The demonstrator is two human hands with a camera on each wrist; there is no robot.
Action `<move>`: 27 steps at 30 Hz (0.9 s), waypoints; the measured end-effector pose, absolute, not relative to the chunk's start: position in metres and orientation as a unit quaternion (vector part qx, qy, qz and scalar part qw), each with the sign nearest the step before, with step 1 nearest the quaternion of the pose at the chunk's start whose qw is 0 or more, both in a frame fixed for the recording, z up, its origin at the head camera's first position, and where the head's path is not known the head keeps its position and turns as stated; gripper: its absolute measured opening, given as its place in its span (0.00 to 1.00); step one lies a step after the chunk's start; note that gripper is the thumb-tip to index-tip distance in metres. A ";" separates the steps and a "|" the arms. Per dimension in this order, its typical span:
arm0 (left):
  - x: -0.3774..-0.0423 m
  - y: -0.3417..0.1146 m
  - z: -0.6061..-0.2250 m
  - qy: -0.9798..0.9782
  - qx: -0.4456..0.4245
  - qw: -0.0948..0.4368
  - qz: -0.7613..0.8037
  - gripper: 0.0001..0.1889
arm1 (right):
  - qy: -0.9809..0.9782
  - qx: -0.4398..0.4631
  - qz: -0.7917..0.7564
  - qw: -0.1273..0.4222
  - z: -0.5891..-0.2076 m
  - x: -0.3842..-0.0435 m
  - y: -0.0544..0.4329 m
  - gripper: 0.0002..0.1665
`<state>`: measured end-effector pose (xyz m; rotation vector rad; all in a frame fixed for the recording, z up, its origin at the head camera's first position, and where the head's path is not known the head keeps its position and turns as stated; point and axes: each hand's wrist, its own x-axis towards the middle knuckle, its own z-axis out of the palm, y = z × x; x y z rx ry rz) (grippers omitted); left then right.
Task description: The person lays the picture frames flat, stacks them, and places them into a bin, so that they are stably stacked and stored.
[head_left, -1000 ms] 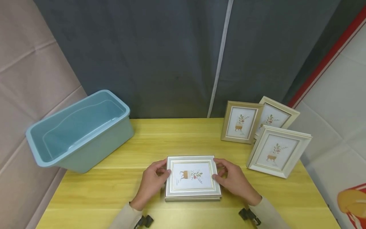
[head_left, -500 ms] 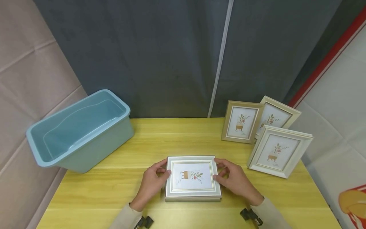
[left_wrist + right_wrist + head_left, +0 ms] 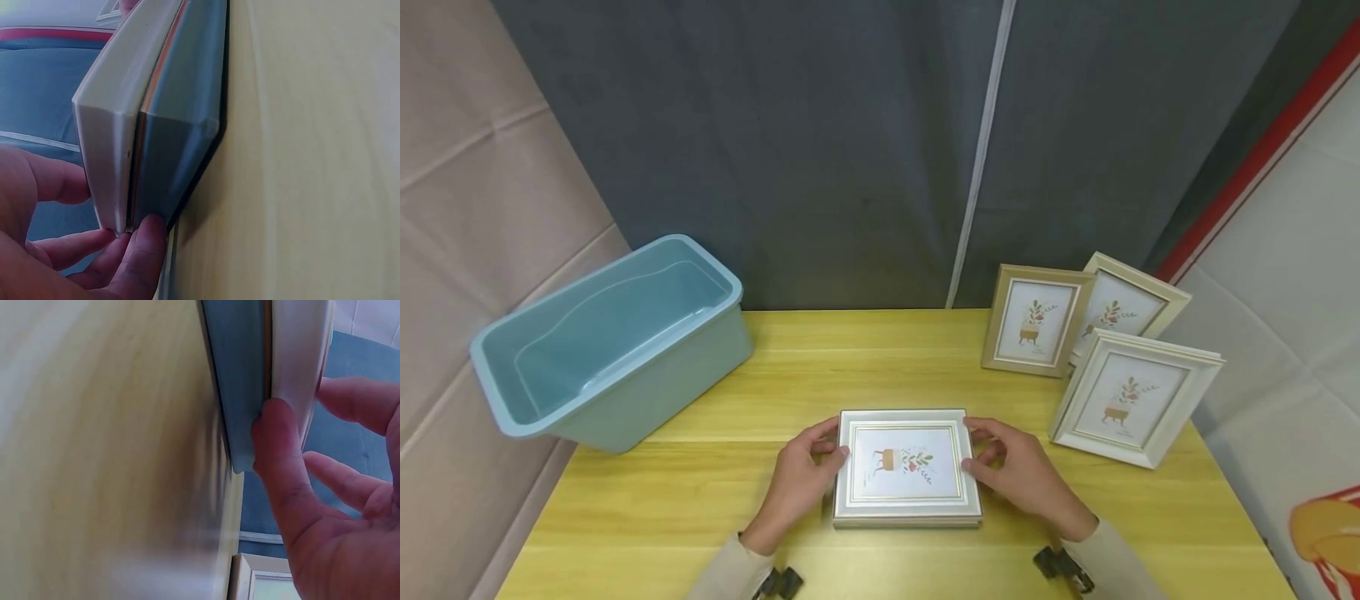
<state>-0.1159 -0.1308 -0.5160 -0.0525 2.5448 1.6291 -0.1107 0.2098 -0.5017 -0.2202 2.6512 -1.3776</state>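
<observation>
A silver-white picture frame (image 3: 857, 467) with a gold inner line lies face up, squared on another picture frame (image 3: 181, 131), which shows blue-grey from the side in both wrist views. The stack sits at the near middle of the table, its plant print turned sideways. My left hand (image 3: 802, 471) grips the stack's left edge, thumb near the front face and fingertips along the side. At the opposite edge my right hand (image 3: 1018, 471) grips it the same way. In the right wrist view a fingertip (image 3: 279, 419) presses the seam between the two frames.
A blue plastic bin (image 3: 662, 375) stands at the back left of the wooden table (image 3: 820, 358). Three picture frames stand upright at the back right: a tan one (image 3: 992, 333), a cream one (image 3: 1168, 304) behind it, and a white one (image 3: 1187, 383) in front.
Hardly anything moves. Both hands keep their hold on the stacked picture frames; the right hand shifts very slightly to the right, and the upper frame sits a touch more squarely.
</observation>
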 end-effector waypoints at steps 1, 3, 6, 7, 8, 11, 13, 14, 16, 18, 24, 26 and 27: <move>-0.116 -0.131 -0.516 0.840 -0.018 0.061 0.539 0.26 | 0.879 -0.078 -0.465 0.070 -0.502 -0.111 0.211 0.36; -0.116 -0.131 -0.516 0.839 -0.019 0.063 0.540 0.26 | 0.874 -0.092 -0.474 0.059 -0.500 -0.111 0.215 0.36; -0.116 -0.132 -0.516 0.839 -0.020 0.064 0.540 0.26 | 0.865 -0.119 -0.486 0.035 -0.497 -0.113 0.220 0.37; -0.116 -0.132 -0.516 0.839 -0.021 0.064 0.541 0.26 | 0.864 -0.128 -0.487 0.027 -0.495 -0.114 0.221 0.37; -0.116 -0.132 -0.516 0.838 -0.020 0.064 0.541 0.26 | 0.863 -0.136 -0.487 0.018 -0.494 -0.115 0.223 0.36; -0.115 -0.131 -0.517 0.837 -0.017 0.061 0.543 0.26 | 0.859 -0.144 -0.491 0.007 -0.489 -0.116 0.227 0.34; -0.116 -0.131 -0.516 0.837 -0.012 0.058 0.544 0.27 | 0.860 -0.144 -0.489 0.002 -0.485 -0.117 0.229 0.32; -0.116 -0.131 -0.517 0.836 -0.010 0.057 0.545 0.27 | 0.862 -0.144 -0.487 0.002 -0.484 -0.117 0.231 0.31; -0.116 -0.131 -0.516 0.835 -0.009 0.055 0.548 0.27 | 0.865 -0.143 -0.482 -0.003 -0.481 -0.117 0.233 0.29; -0.116 -0.131 -0.516 0.833 -0.007 0.054 0.550 0.28 | 0.868 -0.143 -0.476 -0.011 -0.478 -0.117 0.236 0.28; -0.115 -0.131 -0.517 0.832 -0.005 0.054 0.552 0.28 | 0.871 -0.149 -0.465 -0.058 -0.465 -0.115 0.245 0.25; -0.115 -0.131 -0.517 0.833 -0.003 0.054 0.551 0.28 | 0.871 -0.153 -0.460 -0.076 -0.460 -0.114 0.248 0.24; -0.115 -0.131 -0.517 0.833 -0.002 0.054 0.551 0.28 | 0.872 -0.154 -0.457 -0.084 -0.456 -0.113 0.249 0.23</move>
